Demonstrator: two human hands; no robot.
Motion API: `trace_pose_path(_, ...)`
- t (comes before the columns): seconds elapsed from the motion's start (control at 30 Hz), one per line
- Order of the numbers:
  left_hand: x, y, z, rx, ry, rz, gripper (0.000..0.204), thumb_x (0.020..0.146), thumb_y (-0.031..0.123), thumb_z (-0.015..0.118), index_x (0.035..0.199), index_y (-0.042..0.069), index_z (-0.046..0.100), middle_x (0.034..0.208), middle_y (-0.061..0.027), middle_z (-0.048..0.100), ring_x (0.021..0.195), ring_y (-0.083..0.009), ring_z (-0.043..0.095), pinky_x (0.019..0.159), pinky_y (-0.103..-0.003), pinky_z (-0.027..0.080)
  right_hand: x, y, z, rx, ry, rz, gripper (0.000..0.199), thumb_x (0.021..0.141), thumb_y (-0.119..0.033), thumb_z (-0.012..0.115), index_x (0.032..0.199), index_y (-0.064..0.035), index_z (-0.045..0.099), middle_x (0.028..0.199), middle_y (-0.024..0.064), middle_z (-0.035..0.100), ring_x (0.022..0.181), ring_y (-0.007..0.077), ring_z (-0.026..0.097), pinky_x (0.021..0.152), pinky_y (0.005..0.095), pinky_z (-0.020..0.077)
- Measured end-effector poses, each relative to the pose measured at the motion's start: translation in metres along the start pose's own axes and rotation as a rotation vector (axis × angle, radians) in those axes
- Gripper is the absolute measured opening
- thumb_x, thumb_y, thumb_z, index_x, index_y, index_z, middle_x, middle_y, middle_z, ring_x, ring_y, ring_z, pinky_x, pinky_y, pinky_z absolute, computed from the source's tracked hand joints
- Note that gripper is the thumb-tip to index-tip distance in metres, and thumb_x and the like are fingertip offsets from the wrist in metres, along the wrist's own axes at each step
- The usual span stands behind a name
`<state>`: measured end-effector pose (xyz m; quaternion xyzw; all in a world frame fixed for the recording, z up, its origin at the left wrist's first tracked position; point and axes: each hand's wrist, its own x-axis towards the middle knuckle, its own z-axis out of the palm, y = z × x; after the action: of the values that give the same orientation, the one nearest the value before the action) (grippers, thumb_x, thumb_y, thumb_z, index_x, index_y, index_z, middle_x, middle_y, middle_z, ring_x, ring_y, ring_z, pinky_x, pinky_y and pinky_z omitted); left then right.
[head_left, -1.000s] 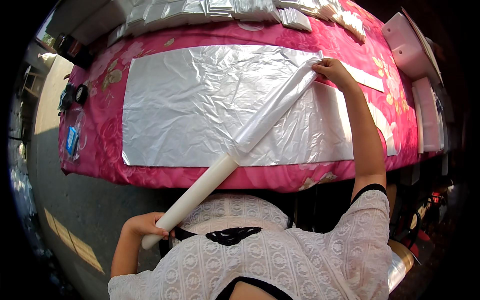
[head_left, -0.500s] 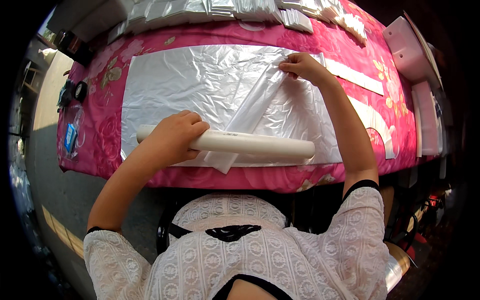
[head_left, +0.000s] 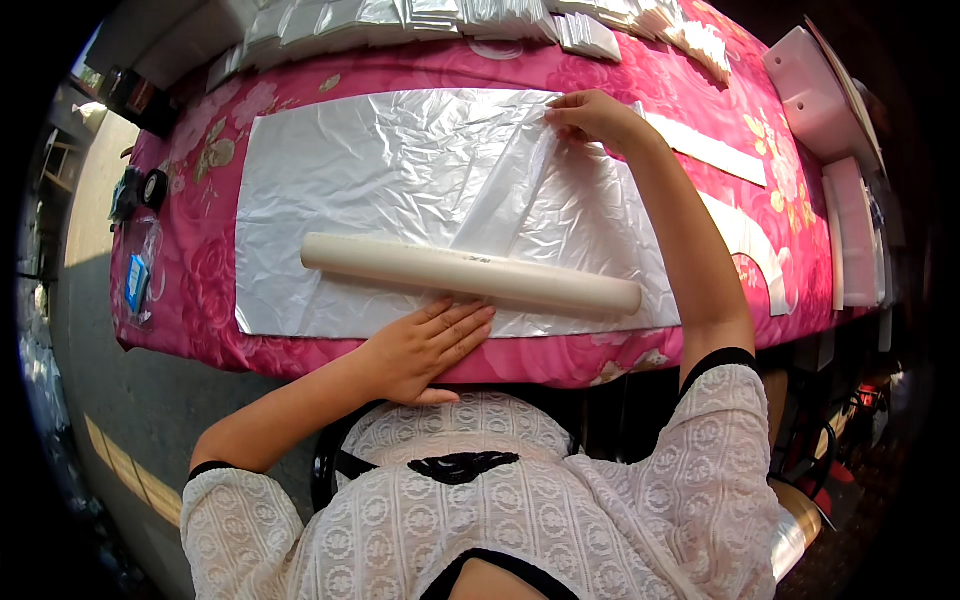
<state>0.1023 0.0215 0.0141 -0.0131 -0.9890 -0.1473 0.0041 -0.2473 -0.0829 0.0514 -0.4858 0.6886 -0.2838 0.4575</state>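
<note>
From where I stand, the long white tube (head_left: 400, 265) lies across the crinkled plastic sheet (head_left: 340, 150) on the desk (head_left: 200, 300), its left end a little farther from the person than its right. A small dark mark shows about midway along it. The left hand (head_left: 425, 350) is spread flat by the near edge, palm down, its fingers (head_left: 455, 327) straight and close to one another, the thumb standing off toward the person. Those fingertips come right up to the tube's near side — I can't tell whether they touch it — and nothing is gripped there.

The right hand (head_left: 598, 118) is up at the far edge of the sheet, thumb and fingers pinched together on the top end of a narrow folded plastic strip (head_left: 508, 190). From that pinch the strip slants down and leftward to the tube's far side, where the tube hides the rest. So the tube lies well apart from the right fingers and just beyond the left ones.

A pink floral cloth (head_left: 530, 368) covers the desk. Folded white packets (head_left: 350, 22) line its far edge; a black tape roll (head_left: 153, 188) and a blue packet (head_left: 137, 282) sit at the left — a curved white piece (head_left: 750, 238) lies at the right.
</note>
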Motion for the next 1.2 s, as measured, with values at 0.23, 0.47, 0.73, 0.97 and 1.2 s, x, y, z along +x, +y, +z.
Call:
trace_pose_path(0.23,0.002,0.021,0.008,0.029,0.034,-0.101,0.082,0.082,0.06,0.039,0.132,-0.005,0.035,0.142,-0.021,0.029,0.134,-0.032,0.023,0.11,-0.046,0.012,-0.129,-0.023,0.084,-0.412,0.019,-0.51,0.043,0.084,-0.028,0.061,0.122,-0.0079,0.053,0.115,0.014,0.056,0.102,0.0268,0.055,0.086,0.0334,0.0449)
trace_pose_path(0.47,0.005,0.026,0.005,0.088,-0.014,-0.141,0.079,0.082,0.055,0.042,0.134,-0.004,0.032,0.143,-0.0203,0.027,0.135,-0.0315,0.021,0.111,-0.045,0.011,-0.169,0.03,0.098,-0.657,0.262,-0.538,0.043,0.08,-0.013,0.061,0.122,-0.0118,0.054,0.103,0.0101,0.06,0.092,0.028,0.055,0.079,0.037,0.0464)
trace_pose_path(0.73,0.003,0.001,-0.013,-0.082,0.12,-0.05,0.08,0.079,0.053,0.051,0.135,-0.002,0.031,0.144,-0.0179,0.026,0.136,-0.0289,0.021,0.11,-0.045,0.014,-0.163,0.074,-0.001,-0.642,0.661,-0.268,0.036,0.084,-0.014,0.06,0.119,-0.0092,0.056,0.1,0.01,0.06,0.092,0.0272,0.054,0.079,0.0354,0.0454)
trace_pose_path(0.97,0.013,0.037,0.015,0.033,0.075,-0.189,0.077,0.071,0.036,0.064,0.131,-0.004,0.036,0.14,-0.0191,0.032,0.134,-0.0298,0.025,0.11,-0.047,0.014,-0.19,0.037,0.076,-0.54,0.147,-0.61,0.042,0.069,-0.005,0.067,0.11,-0.0111,0.061,0.102,0.007,0.061,0.096,0.0258,0.055,0.083,0.0357,0.0453)
trace_pose_path(1.2,0.02,0.071,0.048,0.467,0.173,-0.346,0.049,0.085,0.018,0.04,0.13,0.0,0.041,0.142,-0.0125,0.034,0.134,-0.0233,0.028,0.108,-0.044,0.016,-0.123,0.016,0.092,-0.578,0.177,-0.772,0.041,0.069,-0.005,0.067,0.108,-0.0134,0.063,0.102,0.005,0.061,0.096,0.0241,0.055,0.085,0.0356,0.0451)
